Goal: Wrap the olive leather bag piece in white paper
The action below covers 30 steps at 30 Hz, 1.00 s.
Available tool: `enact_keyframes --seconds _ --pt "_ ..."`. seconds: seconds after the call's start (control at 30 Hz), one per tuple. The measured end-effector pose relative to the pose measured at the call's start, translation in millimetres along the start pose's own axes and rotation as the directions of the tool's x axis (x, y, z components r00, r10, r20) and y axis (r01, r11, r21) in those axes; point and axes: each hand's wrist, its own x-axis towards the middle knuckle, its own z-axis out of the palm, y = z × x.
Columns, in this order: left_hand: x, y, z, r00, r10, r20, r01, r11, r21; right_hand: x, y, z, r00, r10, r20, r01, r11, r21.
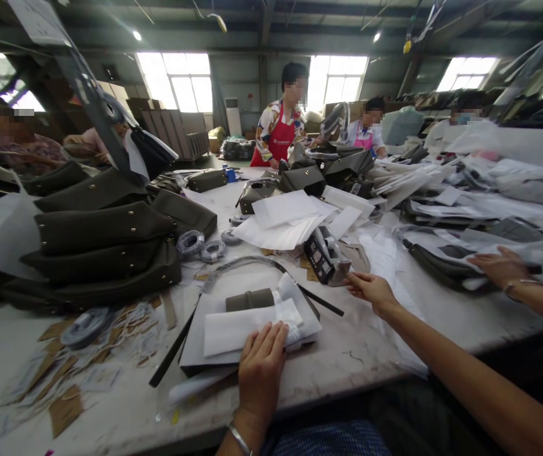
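Observation:
My left hand (264,358) lies with its fingers flat on a folded white paper sheet (226,332). Beneath the sheet is a dark olive bag (193,345), lying flat with its strap (175,351) looped around it. A rolled olive piece (250,300) rests at the sheet's far edge, beside some white wrapping (295,294). To the right, the fingertips of my right hand (373,292) pinch the end of clear tape at the cutting edge of a black tape dispenser (319,256). The tape itself is hard to make out.
Stacked olive bags (105,231) stand at left, near wrapped strap coils (190,242) and scattered cardboard tags (66,410). White paper sheets (285,215) lie beyond the dispenser. A co-worker's hand (499,266) works on another bag (437,263) at right. Other people stand across the table.

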Motion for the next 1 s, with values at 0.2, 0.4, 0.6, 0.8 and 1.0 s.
enact_keyframes --seconds 0.2,0.4,0.6,0.8,1.0 --pt "0 1 0.4 1.000 -0.011 0.000 0.011 1.000 -0.002 0 -6 -19 0.997 -0.045 0.060 0.055 0.980 -0.189" --pt "-3 2 0.8 0.999 -0.019 0.035 0.020 1.000 -0.009 -39 -33 -31 0.935 -0.213 0.283 0.307 0.885 -0.349" --pt "-4 3 2.6 0.996 -0.056 0.067 0.057 0.998 -0.016 -86 -86 18 0.450 -0.213 0.867 0.842 0.426 -0.333" --pt "-3 5 4.6 0.995 -0.089 0.048 0.089 0.996 0.003 -91 -100 88 0.092 0.056 0.994 0.986 0.134 -0.099" --pt "0 6 2.0 0.991 -0.114 0.070 0.118 0.991 -0.057 -79 -93 133 0.061 0.260 0.964 0.993 -0.115 -0.032"
